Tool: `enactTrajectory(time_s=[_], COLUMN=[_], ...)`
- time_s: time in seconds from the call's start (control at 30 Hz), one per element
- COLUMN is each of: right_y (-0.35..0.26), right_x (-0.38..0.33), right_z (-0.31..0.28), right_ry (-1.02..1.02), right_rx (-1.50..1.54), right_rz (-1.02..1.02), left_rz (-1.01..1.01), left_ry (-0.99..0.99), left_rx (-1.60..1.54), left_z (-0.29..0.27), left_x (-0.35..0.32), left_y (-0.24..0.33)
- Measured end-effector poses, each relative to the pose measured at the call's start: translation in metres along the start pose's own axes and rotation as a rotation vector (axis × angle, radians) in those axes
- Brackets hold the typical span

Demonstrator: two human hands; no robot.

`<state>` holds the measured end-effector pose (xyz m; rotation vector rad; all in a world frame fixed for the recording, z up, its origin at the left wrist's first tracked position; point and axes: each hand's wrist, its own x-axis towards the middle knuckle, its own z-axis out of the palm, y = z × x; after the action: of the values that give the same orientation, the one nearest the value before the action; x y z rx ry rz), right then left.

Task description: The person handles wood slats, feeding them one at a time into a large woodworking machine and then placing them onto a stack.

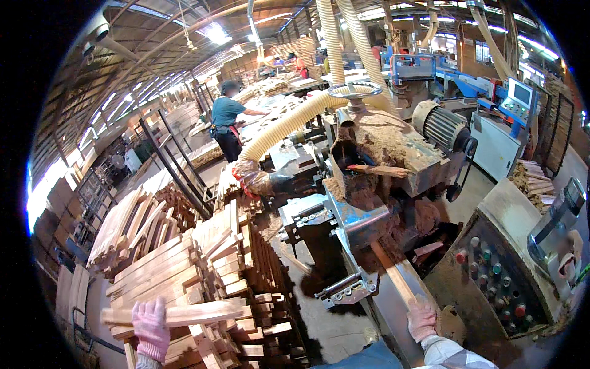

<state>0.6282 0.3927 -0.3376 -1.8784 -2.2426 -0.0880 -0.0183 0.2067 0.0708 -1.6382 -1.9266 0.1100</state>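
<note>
My left hand point(151, 329), in a pink work glove, is closed around a short wooden board point(200, 312) above the near end of a stack of cut boards point(157, 264). At the lower right, my right hand point(421, 321), gloved alike, grips the near end of a narrow wooden strip point(392, 270). That strip lies along the metal bed point(393, 320) of a woodworking machine point(362, 221). Its far end runs in under the sawdust-covered housing and is hidden there. A loose piece of wood point(381, 170) rests on the machine above it.
A control panel with coloured buttons point(491, 277) stands at the right. Above the machine are a motor point(439, 126), a handwheel point(354, 90) and a ribbed dust hose point(289, 123). A person in a teal shirt point(228, 112) stands at a table beyond. Metal rack posts point(175, 166) rise behind the stacks.
</note>
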Motion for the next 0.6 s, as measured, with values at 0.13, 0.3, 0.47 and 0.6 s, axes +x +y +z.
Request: enactTrajectory(time_s=[0.13,0.3,0.47,0.6], right_y=[-0.052,-0.135,-0.200,-0.134], right_x=[0.070,0.109,0.055,-0.037], right_z=[-0.035,-0.070,-0.162,-0.119], right_ry=[-0.334,0.046,-0.402,-0.158], right_rx=[0.163,0.804,0.986,0.814], right_rz=[0.105,-0.314,-0.283,0.048], left_rz=[0.260,0.654,0.943,1.036], left_ry=[0.070,-0.223,-0.129,0.257], left_rx=[0.033,0.126,-0.003,-0.094], left_z=[-0.012,0.047,0.048,0.031], left_x=[0.061,0.145,0.149,0.148], left_y=[0.050,0.164,0.303,0.325])
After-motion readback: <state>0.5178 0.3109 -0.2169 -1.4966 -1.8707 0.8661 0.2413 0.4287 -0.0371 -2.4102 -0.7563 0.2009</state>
